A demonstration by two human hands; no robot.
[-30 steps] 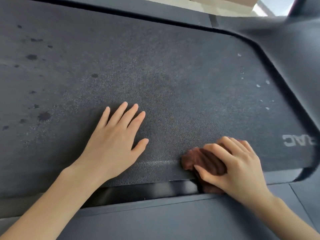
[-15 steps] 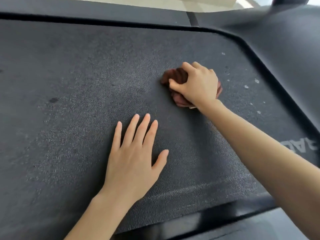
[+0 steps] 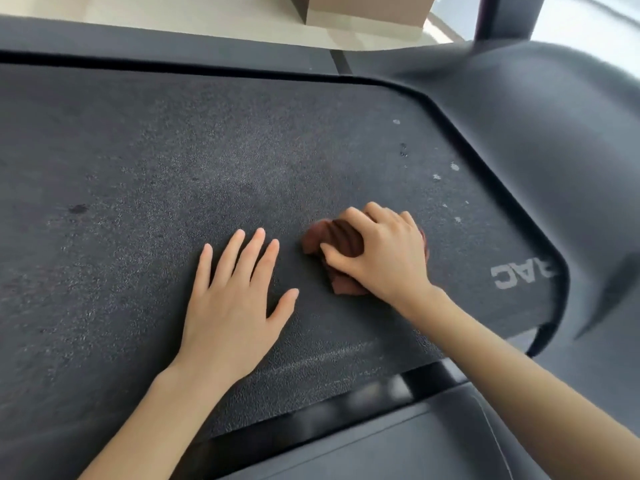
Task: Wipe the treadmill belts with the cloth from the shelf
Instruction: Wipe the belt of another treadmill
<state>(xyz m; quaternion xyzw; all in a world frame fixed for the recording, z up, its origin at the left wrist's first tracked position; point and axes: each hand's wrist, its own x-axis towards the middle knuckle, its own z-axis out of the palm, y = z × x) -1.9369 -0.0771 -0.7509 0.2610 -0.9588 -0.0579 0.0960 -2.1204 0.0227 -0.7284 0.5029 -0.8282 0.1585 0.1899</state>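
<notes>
Wiping is under way and, as far as I can judge, well short of finished. The right hand [image 3: 384, 251] is curled over a bunched brown cloth [image 3: 341, 237], with thumb and fingers clamped on it and pressing it down onto the treadmill belt [image 3: 173, 161]. The cloth therefore lies on the belt, just at 3 o'clock of the left hand [image 3: 235, 299]. That left hand rests flat on the belt, fingers straight and a little spread, holding nothing. The two hands are near each other but apart. From the cloth toward 1 o'clock a scatter of white specks [image 3: 454, 167] shows on the belt, close to its curved edge, which suggests that corner has not been cleaned. Far off toward 9 o'clock a dark spot [image 3: 78, 208] marks the surface, with fainter blotches around it, so that stretch also looks unwiped. Whether the patch around the hands is clean I cannot tell, since the texture is speckled everywhere. Grey lettering [image 3: 516, 273] sits at 3 o'clock of the cloth, beside the dark hood [image 3: 571, 150] at the belt's end. A side rail [image 3: 398, 441] runs along at 6 o'clock, and a cardboard box [image 3: 363, 8] stands on the floor at 12 o'clock. The task names belts in the plural, and only this one is in view, so any other belt is presumably left to do.
</notes>
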